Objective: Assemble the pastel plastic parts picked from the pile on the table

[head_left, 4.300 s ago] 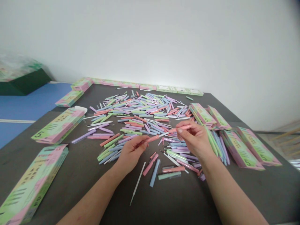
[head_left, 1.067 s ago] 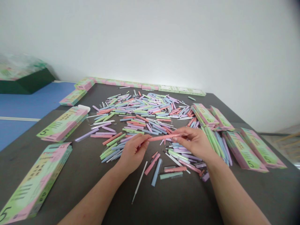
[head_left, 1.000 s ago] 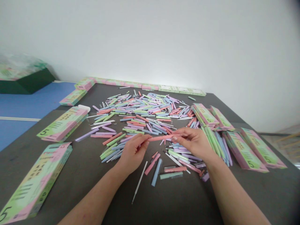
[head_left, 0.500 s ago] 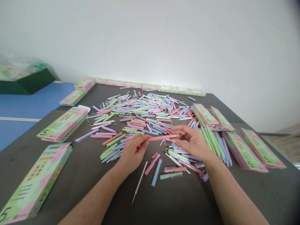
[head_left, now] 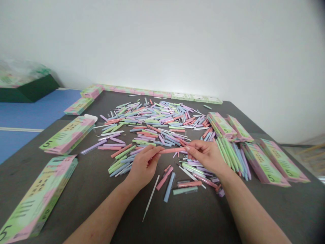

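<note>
A coral pen lies level between my two hands, just above the near side of a heap of loose pen parts. My left hand pinches its left end. The fingers of my right hand are closed on its right end, which they hide. Below my hands, a white pen refill rests on the dark table. Beside it are a pink barrel, a blue barrel and a green piece with a clear part.
Pastel boxes line the left edge, with more boxes at the right and a row along the wall. Sorted green pens lie beside my right forearm. A dark green bin stands on a blue surface at the far left.
My right hand has moved left and closed on the pen's right end; half a second ago its thumb and fingers were apart around that tip. My left hand stays in place.
</note>
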The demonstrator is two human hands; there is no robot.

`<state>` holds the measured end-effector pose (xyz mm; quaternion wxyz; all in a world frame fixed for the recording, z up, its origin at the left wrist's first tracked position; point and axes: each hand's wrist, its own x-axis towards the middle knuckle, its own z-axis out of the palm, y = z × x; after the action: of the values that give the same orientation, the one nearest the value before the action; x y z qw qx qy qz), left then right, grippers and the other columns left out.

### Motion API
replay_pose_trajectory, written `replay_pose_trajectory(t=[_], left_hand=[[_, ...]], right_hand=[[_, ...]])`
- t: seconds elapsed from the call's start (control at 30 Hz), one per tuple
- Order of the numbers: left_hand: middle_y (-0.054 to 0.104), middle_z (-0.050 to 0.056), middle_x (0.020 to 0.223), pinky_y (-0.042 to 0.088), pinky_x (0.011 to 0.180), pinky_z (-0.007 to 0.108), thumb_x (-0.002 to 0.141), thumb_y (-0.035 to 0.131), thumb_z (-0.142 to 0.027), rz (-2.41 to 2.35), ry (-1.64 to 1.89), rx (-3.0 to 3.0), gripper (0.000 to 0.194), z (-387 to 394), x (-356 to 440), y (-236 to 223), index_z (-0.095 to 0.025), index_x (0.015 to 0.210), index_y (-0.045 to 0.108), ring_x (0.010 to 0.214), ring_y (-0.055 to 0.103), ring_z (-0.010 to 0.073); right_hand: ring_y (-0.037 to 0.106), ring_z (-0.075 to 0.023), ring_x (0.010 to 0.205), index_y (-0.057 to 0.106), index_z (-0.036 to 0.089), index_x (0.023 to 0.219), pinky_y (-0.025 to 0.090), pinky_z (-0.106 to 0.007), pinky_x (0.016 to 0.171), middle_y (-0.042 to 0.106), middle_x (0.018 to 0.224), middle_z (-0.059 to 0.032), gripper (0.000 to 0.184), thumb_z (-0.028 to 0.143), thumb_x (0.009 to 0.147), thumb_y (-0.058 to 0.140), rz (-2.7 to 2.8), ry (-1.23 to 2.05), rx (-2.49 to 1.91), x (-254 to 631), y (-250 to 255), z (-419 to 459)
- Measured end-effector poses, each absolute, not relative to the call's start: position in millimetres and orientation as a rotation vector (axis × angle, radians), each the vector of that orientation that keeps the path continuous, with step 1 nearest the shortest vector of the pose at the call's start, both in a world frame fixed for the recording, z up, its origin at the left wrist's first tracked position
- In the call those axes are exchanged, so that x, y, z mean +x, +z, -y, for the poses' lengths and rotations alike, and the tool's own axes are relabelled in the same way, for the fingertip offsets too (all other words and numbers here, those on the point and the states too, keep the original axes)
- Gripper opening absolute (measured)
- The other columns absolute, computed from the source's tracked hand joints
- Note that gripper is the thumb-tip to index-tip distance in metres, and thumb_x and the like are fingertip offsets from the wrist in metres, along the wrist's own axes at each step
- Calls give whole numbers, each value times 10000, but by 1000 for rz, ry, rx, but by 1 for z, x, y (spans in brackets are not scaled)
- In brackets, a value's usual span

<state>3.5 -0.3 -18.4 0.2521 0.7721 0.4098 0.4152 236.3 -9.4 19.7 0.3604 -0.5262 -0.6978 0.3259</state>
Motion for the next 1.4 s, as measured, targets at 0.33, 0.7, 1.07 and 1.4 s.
replay_pose_trajectory(t=[0.33,0.7,1.07,1.4], left_hand=[[663,51,861,477,725,264,884,482,-162,-1114,1083,2094,202,-2,3,-14,-179,981,659,783,611,159],[644,66,892,483,742,265,892,463,-132,-1079,1203,2172,251,-1,3,-24,-184,1043,657,824,607,157],[641,66,964,489,594,236,903,481,-331,-1156,1062,1807,323,0,3,-19,-195,1176,584,752,610,145],[440,-74,469,350,387,199,874,490,-381,-1154,1004,1462,241,-2,7,-21,-167,911,596,367,432,86]], right_hand=[[615,-166,714,677,168,946,465,-262,611,705,855,-64,239,365,831,607,1828,750,-1288,234,19,10],[487,-101,455,652,144,751,375,-224,441,596,553,-4,265,399,809,614,1635,942,-1324,221,15,11],[463,-83,434,660,136,795,349,-205,406,592,555,-2,304,438,760,657,1508,1024,-1337,224,14,8],[375,-75,415,655,131,789,261,-217,396,529,516,18,287,417,781,628,1549,985,-1381,225,13,9]])
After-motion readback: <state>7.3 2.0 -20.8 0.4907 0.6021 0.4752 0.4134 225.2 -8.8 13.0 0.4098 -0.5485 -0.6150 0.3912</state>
